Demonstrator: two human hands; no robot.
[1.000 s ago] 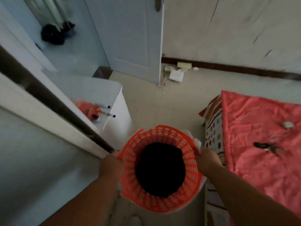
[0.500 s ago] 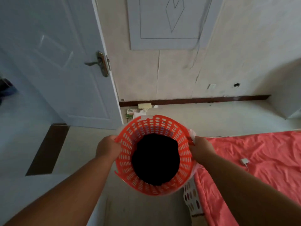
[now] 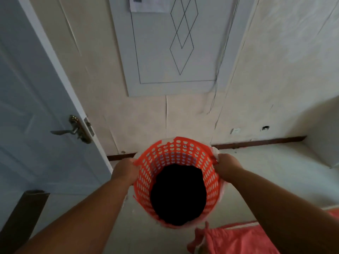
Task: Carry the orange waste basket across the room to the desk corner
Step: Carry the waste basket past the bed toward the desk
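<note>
An orange perforated waste basket (image 3: 176,154) hangs in the air in front of me, seen from above, its inside dark at the bottom. My left hand (image 3: 124,171) grips the left side of its rim. On the right side of the rim my right hand (image 3: 226,166) holds on, with a bit of white liner pinched under the fingers. No desk shows in this view.
A pale blue door (image 3: 36,107) with a brass lever handle (image 3: 73,131) stands open at the left. A cream wall with a grey panel (image 3: 174,52) is straight ahead, a dark skirting board (image 3: 256,142) along its foot. A red bedspread (image 3: 238,239) lies at bottom right.
The view has swung right and upward: the white cabinet at the left is gone, the wall panel has come close, and the bed has slid to the bottom right. Both hands keep hold of the basket.
</note>
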